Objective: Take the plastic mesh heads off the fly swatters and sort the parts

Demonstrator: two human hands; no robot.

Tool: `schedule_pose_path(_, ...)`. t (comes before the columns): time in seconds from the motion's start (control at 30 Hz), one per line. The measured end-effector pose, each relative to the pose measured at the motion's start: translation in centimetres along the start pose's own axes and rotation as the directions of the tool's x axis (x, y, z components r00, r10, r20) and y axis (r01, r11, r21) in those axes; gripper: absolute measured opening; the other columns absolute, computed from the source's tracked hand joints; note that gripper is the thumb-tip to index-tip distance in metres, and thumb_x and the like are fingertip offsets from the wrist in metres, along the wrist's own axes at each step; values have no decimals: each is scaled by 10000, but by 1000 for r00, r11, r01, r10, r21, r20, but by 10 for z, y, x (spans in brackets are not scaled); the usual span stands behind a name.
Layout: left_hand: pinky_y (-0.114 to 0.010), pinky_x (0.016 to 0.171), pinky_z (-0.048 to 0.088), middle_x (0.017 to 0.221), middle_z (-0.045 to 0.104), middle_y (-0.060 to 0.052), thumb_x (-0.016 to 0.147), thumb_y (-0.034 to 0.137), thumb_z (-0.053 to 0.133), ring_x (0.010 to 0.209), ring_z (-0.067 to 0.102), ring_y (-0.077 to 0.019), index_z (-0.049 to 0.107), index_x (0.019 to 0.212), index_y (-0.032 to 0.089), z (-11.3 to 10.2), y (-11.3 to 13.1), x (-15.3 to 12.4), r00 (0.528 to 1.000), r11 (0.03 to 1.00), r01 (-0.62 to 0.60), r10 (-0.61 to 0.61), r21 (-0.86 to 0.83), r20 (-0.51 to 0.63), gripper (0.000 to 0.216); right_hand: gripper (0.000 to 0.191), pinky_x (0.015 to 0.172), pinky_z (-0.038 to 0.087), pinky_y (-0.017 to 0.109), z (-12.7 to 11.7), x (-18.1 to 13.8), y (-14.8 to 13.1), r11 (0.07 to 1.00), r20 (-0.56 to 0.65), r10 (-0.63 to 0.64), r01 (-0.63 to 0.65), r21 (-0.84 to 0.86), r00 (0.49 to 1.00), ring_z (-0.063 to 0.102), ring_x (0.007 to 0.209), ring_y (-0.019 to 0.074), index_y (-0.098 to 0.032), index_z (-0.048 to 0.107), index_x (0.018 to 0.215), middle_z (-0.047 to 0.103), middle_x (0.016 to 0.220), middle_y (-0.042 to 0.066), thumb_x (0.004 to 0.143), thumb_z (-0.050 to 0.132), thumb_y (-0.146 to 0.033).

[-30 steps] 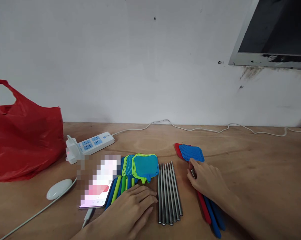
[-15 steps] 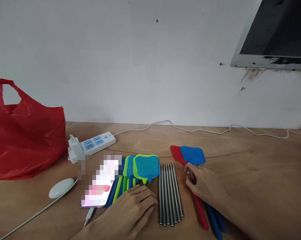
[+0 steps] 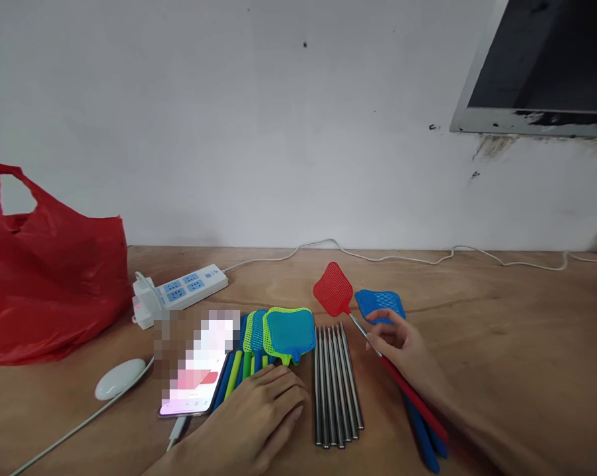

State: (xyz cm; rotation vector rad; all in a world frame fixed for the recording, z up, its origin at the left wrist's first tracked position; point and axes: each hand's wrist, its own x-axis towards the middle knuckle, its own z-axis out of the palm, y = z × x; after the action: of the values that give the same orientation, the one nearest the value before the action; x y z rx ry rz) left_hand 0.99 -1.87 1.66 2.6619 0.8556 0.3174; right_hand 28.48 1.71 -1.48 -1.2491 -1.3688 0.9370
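Observation:
A red fly swatter (image 3: pixel 333 289) is in my right hand (image 3: pixel 402 344), its metal shaft (image 3: pixel 361 327) at my thumb and fingers and its red handle running back under my palm. Beside it lie blue fly swatters (image 3: pixel 380 304), partly hidden by the same hand. My left hand (image 3: pixel 266 410) rests palm down, fingers loosely extended, over a row of fly swatters (image 3: pixel 291 330) with blue, yellow-green and green parts, covering some of their handles. Between my hands several metal rods (image 3: pixel 335 387) lie side by side on the wooden table (image 3: pixel 516 330).
A phone (image 3: pixel 199 370) with a cable lies left of the swatters. Behind it are a white power strip (image 3: pixel 194 284) and a rounded white device (image 3: pixel 120 379) with a cord. A red plastic bag (image 3: pixel 55 277) stands at far left. A thin cable (image 3: pixel 397 258) runs along the wall.
My right hand has swung the red fly swatter: its head moved left and away from the blue ones, its handle end moved right. My left hand has stayed in place.

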Motion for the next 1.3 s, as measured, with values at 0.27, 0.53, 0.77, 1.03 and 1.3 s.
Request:
schedule_pose_path(0.27,-394,935,472,1068,677,-56,998,138,396,993,607,-241,608,1115,214,2,-2,0,1000,1000,16,-16,5,0,254,394,339,271,153,0,-3,-11,834,192,321,-372,407,928,405,416,52,-190,673,986,650,682,-29,642,786,-347)
schedule_pose_path(0.53,-361,844,460,979,654,-52,1008,150,372,913,580,-229,608,1028,201,4,-5,-1,998,998,45,-46,-45,-36,242,360,419,433,141,4,-4,-10,684,270,383,-468,560,883,539,496,66,-174,715,796,698,720,14,671,850,-483)
schedule_pose_path(0.77,-319,806,436,927,634,-36,1055,273,336,860,571,-203,609,989,217,3,1,-2,992,974,93,-110,-207,-70,286,335,566,519,164,9,-9,-12,659,236,328,-400,637,915,653,674,118,-172,780,869,754,834,53,649,898,-395)
schedule_pose_path(1.03,-298,755,422,818,618,-10,1055,465,267,764,564,-181,581,843,204,4,3,-1,971,908,213,-239,-361,-28,459,302,611,521,185,19,-19,-19,681,291,253,-384,623,922,667,715,126,-188,773,825,754,881,54,648,899,-397)
schedule_pose_path(1.3,-272,667,419,782,607,-8,992,469,436,738,554,-183,540,798,211,10,3,-4,943,913,306,-330,-271,-47,339,329,654,523,209,20,-22,-18,708,263,251,-362,607,932,666,734,136,-204,779,801,731,820,31,621,903,-449)
